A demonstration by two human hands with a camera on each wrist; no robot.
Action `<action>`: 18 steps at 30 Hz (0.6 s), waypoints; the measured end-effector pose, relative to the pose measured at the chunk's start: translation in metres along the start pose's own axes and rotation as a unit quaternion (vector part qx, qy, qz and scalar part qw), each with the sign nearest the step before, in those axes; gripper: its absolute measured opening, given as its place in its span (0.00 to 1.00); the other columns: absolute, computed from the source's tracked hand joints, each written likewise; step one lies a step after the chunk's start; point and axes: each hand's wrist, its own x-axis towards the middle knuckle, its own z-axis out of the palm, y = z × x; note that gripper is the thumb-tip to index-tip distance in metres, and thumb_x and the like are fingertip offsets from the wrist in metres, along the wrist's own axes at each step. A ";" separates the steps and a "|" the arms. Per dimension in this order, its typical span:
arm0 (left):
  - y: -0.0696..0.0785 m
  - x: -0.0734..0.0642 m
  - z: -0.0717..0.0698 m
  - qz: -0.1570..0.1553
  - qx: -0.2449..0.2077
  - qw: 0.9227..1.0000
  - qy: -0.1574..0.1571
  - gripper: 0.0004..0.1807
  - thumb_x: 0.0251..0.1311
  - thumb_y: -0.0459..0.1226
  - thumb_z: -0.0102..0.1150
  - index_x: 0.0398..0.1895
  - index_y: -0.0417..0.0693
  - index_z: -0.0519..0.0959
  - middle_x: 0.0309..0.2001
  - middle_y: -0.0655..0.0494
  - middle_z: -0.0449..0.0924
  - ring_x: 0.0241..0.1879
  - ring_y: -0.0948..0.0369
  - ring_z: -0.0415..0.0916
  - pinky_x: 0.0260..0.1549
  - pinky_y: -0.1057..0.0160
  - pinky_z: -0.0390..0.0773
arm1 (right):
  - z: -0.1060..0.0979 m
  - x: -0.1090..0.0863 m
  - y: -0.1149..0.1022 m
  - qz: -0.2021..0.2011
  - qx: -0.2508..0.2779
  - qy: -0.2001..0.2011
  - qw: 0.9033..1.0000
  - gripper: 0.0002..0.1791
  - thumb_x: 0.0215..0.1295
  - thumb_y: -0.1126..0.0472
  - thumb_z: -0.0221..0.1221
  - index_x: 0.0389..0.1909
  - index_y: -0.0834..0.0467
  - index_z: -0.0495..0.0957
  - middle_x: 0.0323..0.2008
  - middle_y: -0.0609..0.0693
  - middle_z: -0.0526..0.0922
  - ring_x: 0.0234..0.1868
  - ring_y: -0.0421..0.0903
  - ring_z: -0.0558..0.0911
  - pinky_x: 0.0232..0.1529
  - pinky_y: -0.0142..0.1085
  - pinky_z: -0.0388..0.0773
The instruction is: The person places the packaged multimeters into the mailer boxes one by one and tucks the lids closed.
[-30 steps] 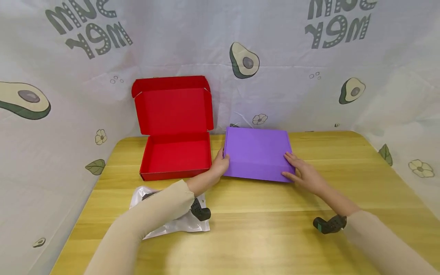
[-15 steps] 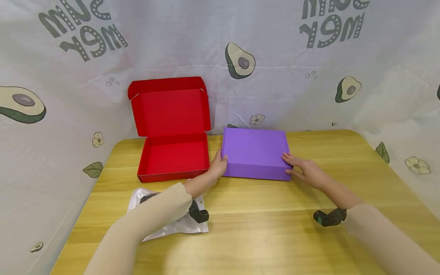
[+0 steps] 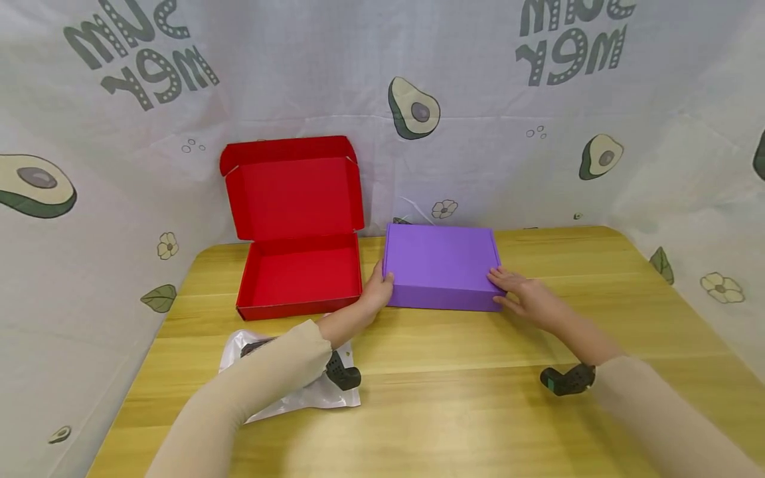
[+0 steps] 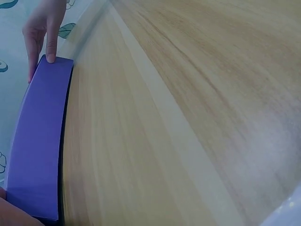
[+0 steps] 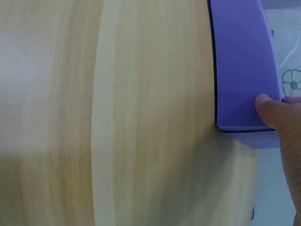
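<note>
A closed purple box lies on the table, right of an open red box. My left hand grips its left end, thumb at the front edge and fingers along the side, partly hidden. At the right front corner my right hand holds the box, fingers on the top and thumb on the front. In the left wrist view the box's front face runs between both hands. Up close in the right wrist view, my right thumb presses the front face near the corner.
The red box's lid stands upright against the patterned cloth. A white plastic bag lies under my left forearm, its contents mostly hidden. Wooden table extends in front of the boxes.
The purple box has shifted slightly toward the back, its front face now showing more squarely. Both hands have stayed on it. The head view has turned a little.
</note>
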 end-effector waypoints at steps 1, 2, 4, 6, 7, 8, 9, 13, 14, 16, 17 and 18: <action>0.000 0.000 -0.001 -0.001 -0.001 1.000 0.000 0.30 0.71 0.37 0.34 0.73 0.45 0.42 0.71 0.46 0.49 0.69 0.51 0.48 0.67 0.51 0.50 | -0.001 0.001 -0.001 0.001 -0.005 -0.005 1.000 0.27 0.53 0.67 0.64 0.53 0.74 0.71 0.54 0.70 0.72 0.55 0.66 0.71 0.52 0.55 0.70; 0.000 0.000 -0.001 0.001 0.001 1.000 0.001 0.30 0.71 0.37 0.35 0.73 0.45 0.43 0.71 0.46 0.50 0.69 0.51 0.48 0.67 0.52 0.50 | -0.002 0.001 -0.002 0.004 -0.007 -0.012 1.000 0.27 0.52 0.68 0.64 0.53 0.74 0.71 0.54 0.70 0.71 0.56 0.66 0.71 0.52 0.55 0.69; -0.001 0.000 -0.002 0.000 0.002 1.000 0.003 0.30 0.71 0.37 0.35 0.73 0.44 0.43 0.71 0.45 0.50 0.69 0.51 0.48 0.67 0.52 0.50 | -0.003 0.001 -0.005 0.009 -0.012 -0.021 1.000 0.28 0.52 0.68 0.64 0.54 0.74 0.70 0.55 0.70 0.70 0.56 0.66 0.70 0.53 0.55 0.68; -0.001 0.000 -0.002 0.003 0.004 1.000 0.006 0.30 0.71 0.37 0.35 0.72 0.43 0.43 0.71 0.45 0.50 0.69 0.50 0.48 0.67 0.52 0.50 | -0.002 0.001 -0.006 0.012 -0.018 -0.023 1.000 0.29 0.52 0.68 0.65 0.54 0.74 0.70 0.55 0.69 0.70 0.57 0.66 0.70 0.54 0.56 0.68; -0.001 0.000 -0.002 0.005 0.006 1.000 0.006 0.30 0.70 0.37 0.35 0.72 0.43 0.43 0.70 0.44 0.50 0.69 0.50 0.48 0.67 0.52 0.50 | -0.002 0.000 -0.006 0.009 -0.023 -0.016 1.000 0.28 0.51 0.68 0.65 0.54 0.74 0.70 0.55 0.70 0.70 0.56 0.66 0.70 0.53 0.55 0.68; -0.001 0.001 -0.002 0.008 0.007 1.000 0.006 0.30 0.70 0.37 0.35 0.72 0.42 0.43 0.70 0.44 0.50 0.69 0.50 0.48 0.67 0.52 0.49 | 0.000 0.000 -0.006 0.005 -0.027 -0.007 1.000 0.28 0.51 0.68 0.65 0.54 0.74 0.71 0.54 0.70 0.71 0.55 0.66 0.71 0.53 0.55 0.69; -0.001 0.001 -0.002 0.010 0.007 1.000 0.005 0.30 0.70 0.36 0.35 0.72 0.42 0.43 0.71 0.44 0.50 0.69 0.50 0.48 0.67 0.52 0.49 | 0.001 0.000 -0.006 0.001 -0.032 0.002 0.999 0.28 0.51 0.68 0.65 0.53 0.74 0.71 0.54 0.70 0.71 0.55 0.66 0.72 0.52 0.55 0.70; 0.001 0.000 -0.001 0.015 0.003 1.000 0.004 0.30 0.70 0.36 0.35 0.72 0.43 0.43 0.71 0.44 0.49 0.70 0.50 0.46 0.67 0.53 0.48 | 0.001 -0.001 -0.005 -0.004 -0.047 0.014 0.999 0.29 0.49 0.68 0.67 0.52 0.74 0.72 0.53 0.70 0.72 0.53 0.66 0.73 0.51 0.55 0.70; 0.001 0.000 -0.001 0.015 0.003 1.000 0.004 0.30 0.70 0.36 0.35 0.73 0.43 0.43 0.71 0.44 0.49 0.70 0.51 0.47 0.67 0.53 0.48 | 0.001 -0.001 -0.004 0.000 -0.048 0.009 0.999 0.29 0.48 0.68 0.67 0.53 0.73 0.72 0.53 0.70 0.72 0.54 0.66 0.73 0.51 0.55 0.70; 0.001 0.000 -0.001 0.016 0.007 1.000 0.006 0.30 0.70 0.36 0.35 0.72 0.43 0.43 0.71 0.44 0.50 0.69 0.50 0.47 0.67 0.53 0.49 | 0.001 -0.002 -0.004 0.009 -0.051 0.001 0.999 0.30 0.48 0.67 0.67 0.54 0.72 0.71 0.55 0.69 0.71 0.55 0.66 0.72 0.52 0.56 0.70; 0.000 0.000 0.000 0.017 0.009 1.000 0.007 0.30 0.70 0.36 0.35 0.72 0.43 0.43 0.71 0.44 0.50 0.69 0.50 0.48 0.67 0.52 0.49 | 0.001 -0.003 -0.004 0.009 -0.053 0.003 0.999 0.30 0.48 0.67 0.67 0.54 0.72 0.71 0.55 0.69 0.71 0.55 0.66 0.72 0.52 0.56 0.70; 0.000 0.001 0.000 0.014 0.013 1.000 0.007 0.30 0.70 0.36 0.35 0.72 0.43 0.43 0.71 0.44 0.50 0.70 0.50 0.47 0.67 0.53 0.49 | 0.003 -0.004 -0.003 0.006 -0.055 0.009 0.998 0.30 0.48 0.67 0.67 0.54 0.72 0.71 0.55 0.69 0.71 0.54 0.66 0.72 0.51 0.56 0.70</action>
